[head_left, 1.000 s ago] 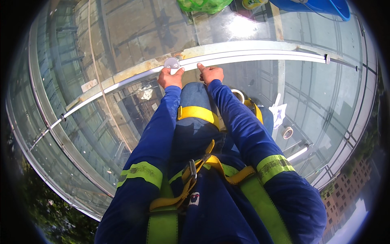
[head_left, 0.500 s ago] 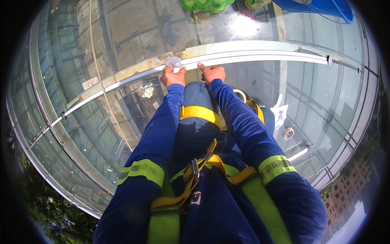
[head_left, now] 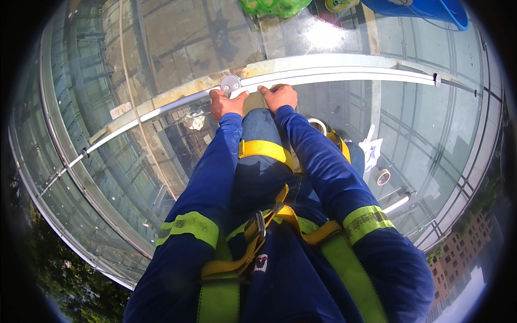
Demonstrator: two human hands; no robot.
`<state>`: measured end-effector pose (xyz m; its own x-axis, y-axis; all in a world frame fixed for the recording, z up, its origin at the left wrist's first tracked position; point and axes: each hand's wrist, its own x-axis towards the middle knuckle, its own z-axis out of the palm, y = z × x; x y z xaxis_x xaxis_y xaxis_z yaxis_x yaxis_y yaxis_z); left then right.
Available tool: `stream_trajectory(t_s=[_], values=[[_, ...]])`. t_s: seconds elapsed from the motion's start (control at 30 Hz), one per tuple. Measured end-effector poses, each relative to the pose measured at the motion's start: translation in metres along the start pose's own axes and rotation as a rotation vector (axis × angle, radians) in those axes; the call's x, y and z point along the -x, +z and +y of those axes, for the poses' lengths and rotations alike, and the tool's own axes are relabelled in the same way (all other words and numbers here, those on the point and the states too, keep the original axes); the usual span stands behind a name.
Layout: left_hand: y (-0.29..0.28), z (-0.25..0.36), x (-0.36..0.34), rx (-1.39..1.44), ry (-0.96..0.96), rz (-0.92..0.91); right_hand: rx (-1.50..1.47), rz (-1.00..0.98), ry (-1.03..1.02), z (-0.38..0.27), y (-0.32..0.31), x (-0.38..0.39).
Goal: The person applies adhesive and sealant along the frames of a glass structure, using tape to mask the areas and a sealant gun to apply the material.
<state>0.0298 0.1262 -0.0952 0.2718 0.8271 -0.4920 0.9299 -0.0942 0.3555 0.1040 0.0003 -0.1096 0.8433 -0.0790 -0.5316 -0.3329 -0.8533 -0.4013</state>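
Two green webbing straps [head_left: 350, 266] cross the person's dark blue workwear, meeting a yellow strap and metal clip [head_left: 260, 223]; this is a fall-arrest harness, presumably worn because the work is high up. A yellow thigh strap [head_left: 266, 154] circles one denim-clad leg [head_left: 258, 123], which points at the bar, probably so that both arms reach it equally.

The left hand [head_left: 227, 104] is curled, thumb and fingers set apart on the white piece just below a round grey plate [head_left: 230, 84]. The right hand [head_left: 279, 97] is half closed beside it, thumb and forefinger at the near edge of the white grooved bar [head_left: 344, 74]. I cannot tell whether either truly pinches. The hands seem placed to steady the plate's end of the bar, which runs rightward along a pale seam in the glass.

To the right, a tape roll [head_left: 383, 176] and a crumpled white sheet [head_left: 370, 153] lie on the glass, perhaps for easy reach. Beyond the bar stand a green plastic bag [head_left: 274, 6] and a blue bucket [head_left: 436, 12], seemingly kept out of the way.
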Motion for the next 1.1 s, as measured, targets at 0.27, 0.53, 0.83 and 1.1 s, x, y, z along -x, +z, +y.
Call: stream_trajectory(t_s=[0.27,0.53,0.83,1.1], values=[[0.000,-0.044,-0.009,-0.376,-0.022,-0.216,0.163,-0.188,-0.198,-0.034,0.011,-0.003],[0.007,-0.041,-0.010,-0.335,-0.054,-0.313,0.314,-0.251,-0.171,-0.047,0.007,0.002],[0.010,-0.049,-0.011,-0.409,-0.074,-0.290,0.420,-0.188,-0.215,-0.049,0.021,0.010],[-0.002,-0.040,-0.007,-0.370,-0.064,-0.323,0.364,-0.196,-0.223,-0.038,0.034,0.010]])
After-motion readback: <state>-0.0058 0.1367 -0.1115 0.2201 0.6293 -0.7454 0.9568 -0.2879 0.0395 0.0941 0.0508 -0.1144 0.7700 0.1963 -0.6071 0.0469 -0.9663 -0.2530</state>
